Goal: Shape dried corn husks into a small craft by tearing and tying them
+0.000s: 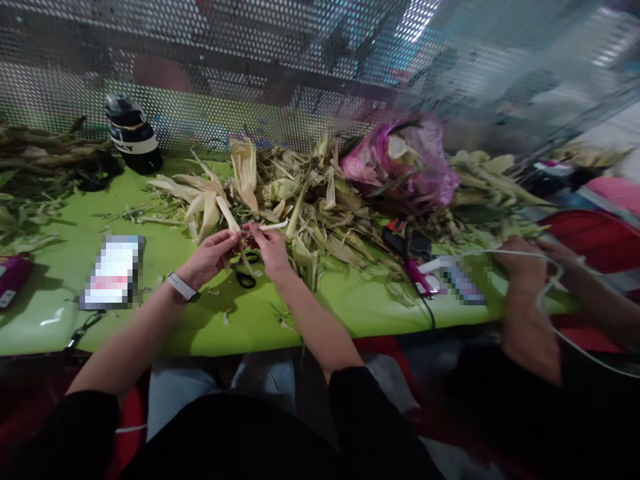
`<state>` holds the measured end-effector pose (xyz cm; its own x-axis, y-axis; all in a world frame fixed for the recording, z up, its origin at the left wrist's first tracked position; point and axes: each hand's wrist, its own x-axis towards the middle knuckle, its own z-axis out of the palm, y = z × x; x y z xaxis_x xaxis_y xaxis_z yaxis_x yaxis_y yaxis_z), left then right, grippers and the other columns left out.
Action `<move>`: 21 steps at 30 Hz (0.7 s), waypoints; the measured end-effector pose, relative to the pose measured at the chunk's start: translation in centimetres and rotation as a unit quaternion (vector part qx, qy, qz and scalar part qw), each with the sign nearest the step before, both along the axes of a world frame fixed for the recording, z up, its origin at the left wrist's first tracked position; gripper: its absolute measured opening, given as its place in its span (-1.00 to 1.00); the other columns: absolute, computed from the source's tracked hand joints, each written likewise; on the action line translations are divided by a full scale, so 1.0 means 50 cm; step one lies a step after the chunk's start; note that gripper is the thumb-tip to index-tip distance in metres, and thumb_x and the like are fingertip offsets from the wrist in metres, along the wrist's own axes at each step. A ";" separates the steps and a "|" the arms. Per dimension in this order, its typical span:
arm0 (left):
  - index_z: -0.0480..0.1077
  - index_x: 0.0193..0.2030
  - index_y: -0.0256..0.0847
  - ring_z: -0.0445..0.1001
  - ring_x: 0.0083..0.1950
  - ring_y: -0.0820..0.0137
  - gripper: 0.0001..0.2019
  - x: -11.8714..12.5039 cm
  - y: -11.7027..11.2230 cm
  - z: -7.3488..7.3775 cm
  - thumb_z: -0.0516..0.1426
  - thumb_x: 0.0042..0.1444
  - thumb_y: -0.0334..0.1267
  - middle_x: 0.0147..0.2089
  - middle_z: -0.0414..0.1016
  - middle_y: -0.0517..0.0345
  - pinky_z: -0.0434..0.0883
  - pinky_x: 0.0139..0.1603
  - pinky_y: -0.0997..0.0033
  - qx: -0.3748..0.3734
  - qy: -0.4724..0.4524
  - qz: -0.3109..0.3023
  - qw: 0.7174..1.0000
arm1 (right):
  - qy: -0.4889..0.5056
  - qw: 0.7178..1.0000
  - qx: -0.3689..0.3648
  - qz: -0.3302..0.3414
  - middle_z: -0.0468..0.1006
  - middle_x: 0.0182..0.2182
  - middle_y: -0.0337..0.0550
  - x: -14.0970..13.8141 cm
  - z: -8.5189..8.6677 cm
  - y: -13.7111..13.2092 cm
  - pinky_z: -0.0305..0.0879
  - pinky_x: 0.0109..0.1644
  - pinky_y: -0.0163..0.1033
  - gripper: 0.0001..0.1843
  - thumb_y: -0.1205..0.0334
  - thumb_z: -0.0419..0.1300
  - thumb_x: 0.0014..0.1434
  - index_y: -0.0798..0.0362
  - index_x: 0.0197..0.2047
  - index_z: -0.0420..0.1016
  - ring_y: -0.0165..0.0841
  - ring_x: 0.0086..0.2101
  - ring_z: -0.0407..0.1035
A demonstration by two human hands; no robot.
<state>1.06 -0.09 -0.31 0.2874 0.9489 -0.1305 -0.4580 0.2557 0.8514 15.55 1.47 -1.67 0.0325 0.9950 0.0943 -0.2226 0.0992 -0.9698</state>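
Observation:
My left hand is closed in a pinch on a pale corn husk strip, which stands up from the fingertips. Close beside it, my right hand pinches a thin whitish husk strip pointing to the right. The fingertips of both hands nearly meet, and the small part between them is hard to make out. Under the hands, black-handled scissors lie on the green table, partly hidden. Just beyond are cream dried husks and a large heap of corn husks.
A dark bottle stands at the back left, near a phone and a purple pack. A pink plastic bag rests on the heap. Rightward are another phone, a white cable and a co-worker's hands. Perforated metal panel behind.

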 end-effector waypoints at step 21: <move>0.56 -0.20 -0.26 0.46 -0.46 0.57 -0.81 0.007 0.006 -0.012 0.33 0.01 -0.29 -0.35 0.60 0.13 0.33 -0.54 0.64 -0.026 0.047 -0.025 0.998 | 0.036 0.998 -0.028 -0.036 0.21 -0.70 -0.40 0.045 0.002 0.047 0.00 -0.60 -0.34 -0.58 -0.16 0.28 0.05 0.07 -0.43 0.54 -0.56 -0.67 0.05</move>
<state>1.39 0.21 -0.90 0.3175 0.9253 -0.2073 -0.3624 0.3204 0.8752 17.83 3.81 -1.57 0.1081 0.9936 0.0325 -0.2862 0.0625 -0.9561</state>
